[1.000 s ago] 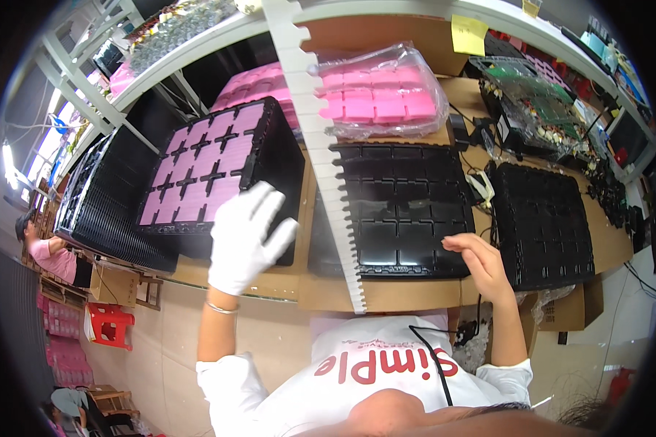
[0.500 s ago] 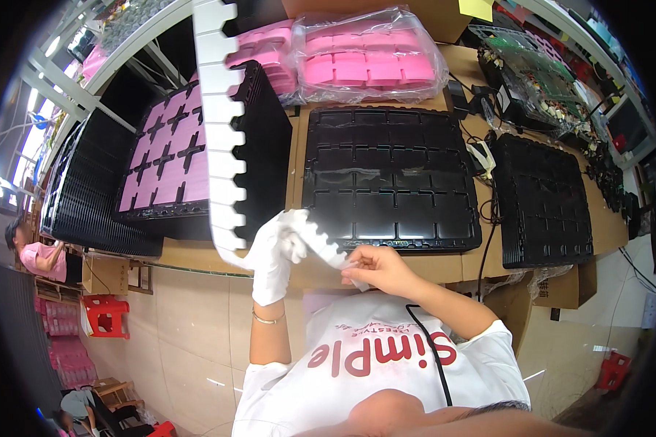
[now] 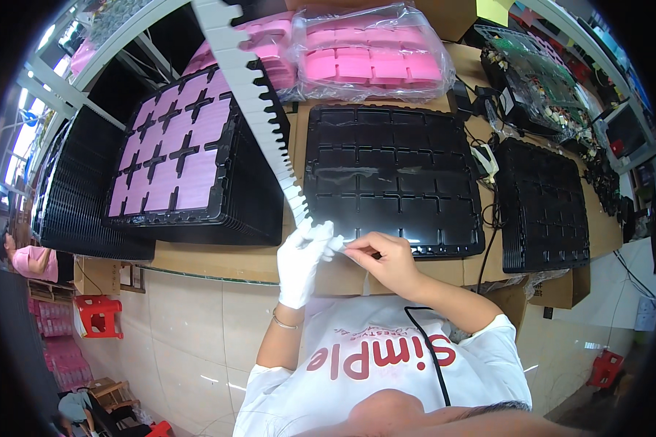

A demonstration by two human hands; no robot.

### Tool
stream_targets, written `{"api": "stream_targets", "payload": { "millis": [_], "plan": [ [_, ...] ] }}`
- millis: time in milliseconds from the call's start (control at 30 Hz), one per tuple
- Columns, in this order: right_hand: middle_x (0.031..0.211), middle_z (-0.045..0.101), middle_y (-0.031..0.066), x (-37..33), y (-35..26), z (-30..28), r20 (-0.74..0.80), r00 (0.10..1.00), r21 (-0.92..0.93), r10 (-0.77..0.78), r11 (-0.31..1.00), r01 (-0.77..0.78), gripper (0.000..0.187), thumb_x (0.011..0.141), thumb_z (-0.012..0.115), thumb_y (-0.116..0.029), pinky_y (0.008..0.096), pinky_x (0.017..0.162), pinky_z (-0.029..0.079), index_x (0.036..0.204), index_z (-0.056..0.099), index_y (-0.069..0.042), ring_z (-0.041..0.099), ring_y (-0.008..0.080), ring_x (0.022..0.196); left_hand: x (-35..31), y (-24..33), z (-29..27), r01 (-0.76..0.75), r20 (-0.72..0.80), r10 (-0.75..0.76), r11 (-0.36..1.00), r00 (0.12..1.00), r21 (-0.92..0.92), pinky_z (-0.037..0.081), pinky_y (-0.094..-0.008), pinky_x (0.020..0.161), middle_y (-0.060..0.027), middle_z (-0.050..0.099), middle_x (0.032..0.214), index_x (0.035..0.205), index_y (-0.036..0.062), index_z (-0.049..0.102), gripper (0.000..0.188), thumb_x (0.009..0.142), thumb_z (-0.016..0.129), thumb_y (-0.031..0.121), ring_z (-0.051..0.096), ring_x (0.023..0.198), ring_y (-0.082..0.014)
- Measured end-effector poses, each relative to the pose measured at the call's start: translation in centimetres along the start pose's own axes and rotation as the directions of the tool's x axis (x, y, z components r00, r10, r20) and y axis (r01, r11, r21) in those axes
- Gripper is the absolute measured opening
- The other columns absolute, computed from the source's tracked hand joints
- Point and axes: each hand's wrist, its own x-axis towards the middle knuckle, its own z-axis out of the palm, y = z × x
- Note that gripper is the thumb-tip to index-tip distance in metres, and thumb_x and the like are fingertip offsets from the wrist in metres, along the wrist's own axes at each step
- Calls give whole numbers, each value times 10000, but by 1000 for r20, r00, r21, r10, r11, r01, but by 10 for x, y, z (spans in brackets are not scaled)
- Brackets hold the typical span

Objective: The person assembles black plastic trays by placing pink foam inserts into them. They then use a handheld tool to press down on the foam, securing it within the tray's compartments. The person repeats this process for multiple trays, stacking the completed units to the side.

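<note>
My left hand [image 3: 303, 264], in a white glove, is closed on a long white strip [image 3: 259, 109] with notches along one edge. From that hand the strip rises up and to the left, across the side of a tray stack, out of the top of view. My bare right hand [image 3: 386, 261] is beside the gloved fingers, thumb and forefinger pinched on the strip's short white end. The glove partly hides this end. Just beyond both hands lies a black plastic tray [image 3: 393, 182] with a grid of compartments, under a shiny clear film or surface.
A stack of black trays [image 3: 251, 197] holding pink foam pads [image 3: 171, 149] stands left, beside another black stack [image 3: 80, 189]. Bagged pink foam [image 3: 372, 54] lies behind. More black trays [image 3: 547, 204], cables and circuit boards [image 3: 539, 80] are right. A red stool [image 3: 100, 315] stands on the floor.
My left hand has moved right, close to my right hand, and the strip now slants instead of hanging upright. The length between my hands has shortened.
</note>
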Motion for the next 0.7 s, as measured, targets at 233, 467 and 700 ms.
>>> {"api": "stream_targets", "payload": {
  "millis": [233,467,700],
  "plan": [
    [903,692,82,32,4,3,78,974,362,213,904,-227,242,847,746,-158,271,692,524,1005,633,-14,655,123,794,8,2,7,-56,-45,57,998,997,24,433,-193,577,-32,665,806,1001,1,676,168,885,711,117,567,636,-59],
    [911,671,83,42,4,-5,-7,934,-100,-357,930,355,102,778,755,-7,292,748,516,838,676,-31,644,189,827,24,3,0,-21,-56,17,998,998,-67,440,-195,594,-14,654,810,964,34,659,97,907,685,109,581,668,-55],
    [905,631,63,159,26,-38,23,969,-87,-248,965,249,46,827,721,-90,278,765,485,849,709,-52,596,142,820,41,8,-10,37,-71,-48,988,996,-148,467,-190,626,-23,661,830,972,31,660,87,921,663,102,628,723,-71]
  ]
}}
